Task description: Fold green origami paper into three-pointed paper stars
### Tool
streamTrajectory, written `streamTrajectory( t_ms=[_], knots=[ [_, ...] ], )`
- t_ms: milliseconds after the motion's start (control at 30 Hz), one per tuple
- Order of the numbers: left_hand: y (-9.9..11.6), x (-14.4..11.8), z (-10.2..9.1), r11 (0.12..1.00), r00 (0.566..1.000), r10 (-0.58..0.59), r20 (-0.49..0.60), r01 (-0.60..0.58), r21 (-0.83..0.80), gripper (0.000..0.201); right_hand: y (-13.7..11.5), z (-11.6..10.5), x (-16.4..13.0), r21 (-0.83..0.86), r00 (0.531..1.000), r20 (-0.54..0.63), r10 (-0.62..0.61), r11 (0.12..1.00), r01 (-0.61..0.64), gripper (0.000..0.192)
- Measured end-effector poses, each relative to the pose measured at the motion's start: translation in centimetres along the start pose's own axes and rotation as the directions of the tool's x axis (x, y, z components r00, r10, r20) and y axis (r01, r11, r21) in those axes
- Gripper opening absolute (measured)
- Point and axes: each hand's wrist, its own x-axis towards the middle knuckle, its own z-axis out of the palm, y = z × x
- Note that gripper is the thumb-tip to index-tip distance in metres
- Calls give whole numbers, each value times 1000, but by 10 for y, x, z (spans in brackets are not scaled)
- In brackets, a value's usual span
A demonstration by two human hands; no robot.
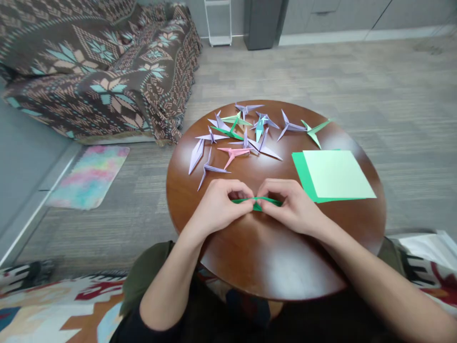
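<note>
My left hand (218,206) and my right hand (291,204) meet over the near middle of a round brown table (250,257). Together they pinch a narrow folded piece of green paper (257,202), with the fingertips closed on it from both sides. Most of the piece is hidden under my fingers. To the right lies a stack of square paper sheets (337,174), pale green on top of darker green. Several finished folded paper cranes (235,136) in lilac, green, pink and teal lie spread across the far half of the table.
A sofa with a brown patterned throw (103,62) stands at the back left. A pastel mat (91,174) lies on the grey carpet beside it. A white rack (217,21) and a dark bin (262,24) stand by the far wall.
</note>
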Motion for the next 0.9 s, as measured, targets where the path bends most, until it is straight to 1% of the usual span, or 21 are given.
streamTrajectory(
  t_ms=[200, 367, 433, 467, 500, 567, 600, 633, 667, 700, 733, 800, 900],
  knots=[
    [-1, 2, -5, 989, 995, -75, 73, 83, -122, 5, 1, 1, -1, 103, 996, 40, 81, 991, -84, 10],
    [-2, 2, -8, 985, 994, -96, 48, 102, -141, 6, 2, -2, 0, 148, 988, 63, 143, 977, -150, 11],
    [-3, 2, -12, 989, 995, -88, 37, 92, -120, 10, 3, -2, 1, 169, 983, 69, 167, 970, -177, 11],
    [-4, 3, -14, 990, 997, -75, 15, 77, -120, 14, 5, -2, 1, 188, 980, 58, 188, 963, -196, 11],
    [-5, 3, -16, 990, 998, -58, -31, 54, -133, 18, 6, -3, 1, 216, 976, 21, 216, 952, -215, 11],
    [-7, 3, -20, 982, 983, -20, -181, -15, -187, 26, 10, -3, 3, 316, 951, -123, 282, 920, -232, 12],
    [-8, 3, -19, 974, 968, -3, -251, -55, -221, 29, 12, -3, 5, 382, 927, -209, 310, 899, -215, 15],
    [-9, 3, -18, 964, 954, 11, -299, -90, -251, 33, 14, -3, 6, 442, 900, -286, 329, 879, -181, 19],
    [-9, 2, -14, 955, 950, 24, -312, -114, -273, 39, 14, -4, 7, 488, 878, -339, 336, 861, -141, 22],
    [-9, 1, -9, 945, 958, 41, -284, -130, -300, 44, 15, -3, 8, 518, 869, -367, 333, 849, -107, 24],
    [-8, 0, -4, 940, 970, 49, -238, -126, -317, 45, 14, -3, 9, 532, 871, -373, 320, 843, -82, 24],
    [-6, -1, 8, 924, 986, 82, -147, -131, -358, 38, 11, -1, 10, 532, 891, -354, 283, 845, -57, 24],
    [-3, -1, 20, 898, 986, 103, -130, -149, -414, 23, 6, 2, 8, 510, 915, -329, 231, 859, -33, 25]
  ],
)
